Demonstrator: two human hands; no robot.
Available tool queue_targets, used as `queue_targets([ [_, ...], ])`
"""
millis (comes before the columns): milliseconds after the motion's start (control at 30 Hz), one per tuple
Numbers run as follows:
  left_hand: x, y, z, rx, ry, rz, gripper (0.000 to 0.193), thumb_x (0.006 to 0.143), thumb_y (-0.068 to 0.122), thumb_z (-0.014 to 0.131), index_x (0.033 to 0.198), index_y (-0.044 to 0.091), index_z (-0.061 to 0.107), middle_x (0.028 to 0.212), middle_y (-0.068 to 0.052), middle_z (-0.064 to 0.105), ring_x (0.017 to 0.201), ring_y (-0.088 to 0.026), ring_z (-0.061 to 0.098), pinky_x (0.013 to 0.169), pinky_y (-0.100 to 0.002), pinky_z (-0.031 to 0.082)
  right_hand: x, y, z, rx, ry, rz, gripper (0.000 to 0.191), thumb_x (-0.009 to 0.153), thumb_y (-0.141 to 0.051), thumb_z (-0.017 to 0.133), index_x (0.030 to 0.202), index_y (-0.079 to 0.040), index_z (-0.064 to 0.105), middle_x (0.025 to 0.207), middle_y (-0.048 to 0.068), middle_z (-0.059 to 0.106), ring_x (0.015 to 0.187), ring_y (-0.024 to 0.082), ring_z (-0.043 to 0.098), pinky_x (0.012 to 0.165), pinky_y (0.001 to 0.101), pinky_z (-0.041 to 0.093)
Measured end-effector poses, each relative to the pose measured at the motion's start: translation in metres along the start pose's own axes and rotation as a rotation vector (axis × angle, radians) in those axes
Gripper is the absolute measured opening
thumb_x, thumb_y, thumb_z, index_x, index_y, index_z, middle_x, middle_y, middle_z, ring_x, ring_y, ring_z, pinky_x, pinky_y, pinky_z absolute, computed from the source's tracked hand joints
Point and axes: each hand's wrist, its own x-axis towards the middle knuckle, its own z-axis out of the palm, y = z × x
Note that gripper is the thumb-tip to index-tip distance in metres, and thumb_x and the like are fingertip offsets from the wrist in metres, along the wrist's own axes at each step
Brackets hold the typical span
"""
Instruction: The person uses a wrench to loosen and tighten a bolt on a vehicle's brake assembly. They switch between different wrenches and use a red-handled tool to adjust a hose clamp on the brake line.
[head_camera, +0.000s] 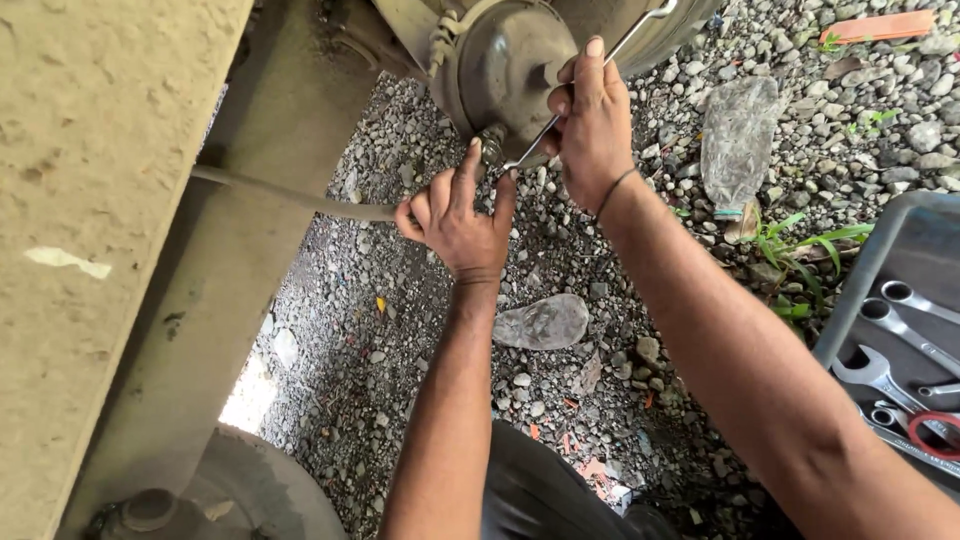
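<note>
the right hand (592, 125) is closed around the shaft of a slim metal wrench (585, 85), thumb up along it, and the tool's lower end sits at a small fitting (492, 143) on the underside of a round, dusty metal chamber (505, 65). just below and to the left of that, the left hand (458, 215) has its lower fingers curled round a grey hose (290, 195) where it runs up to the fitting, while the forefinger and thumb are raised and spread toward the wrench tip; the two hands are nearly touching at the fitting. the hose trails away to the left of the left hand, passing under a pale, mud-coated beam (110, 200). beneath both forearms lies loose grey gravel (420, 370) with a flat larger stone (543, 322) just under the left wrist. to the right of the right hand a crushed clear plastic bottle (738, 135) lies on the stones beside a few blades of grass (800, 245). further right of the right forearm, a grey tray (860, 270) holds several spanners (900, 340).
</note>
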Motion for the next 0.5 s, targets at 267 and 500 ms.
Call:
queue_targets([
  [267, -0.001, 0.003, 0.007, 0.062, 0.057, 0.018, 0.039, 0.097, 0.061, 0.063, 0.122, 0.034, 0.076, 0.091, 0.012, 0.059, 0.098, -0.013, 0.048, 0.106, -0.044, 0.026, 0.009, 0.020, -0.018, 0.328, 0.115, 0.416, 0.032, 0.113, -0.033, 0.041, 0.107, -0.005, 0.056, 0.078, 0.003, 0.062, 0.060, 0.012, 0.048, 0.056, 0.0261, 0.047],
  [500, -0.007, -0.005, 0.021, 0.051, 0.074, 0.021, 0.039, 0.099, 0.059, 0.062, 0.124, 0.032, 0.076, 0.092, 0.013, 0.059, 0.098, -0.012, 0.048, 0.107, -0.044, 0.027, -0.054, -0.016, 0.033, 0.119, 0.077, -0.131, 0.046, 0.108, -0.050, 0.037, 0.099, -0.009, 0.055, 0.075, 0.000, 0.057, 0.059, 0.012, 0.051, 0.054, 0.0271, 0.047],
])
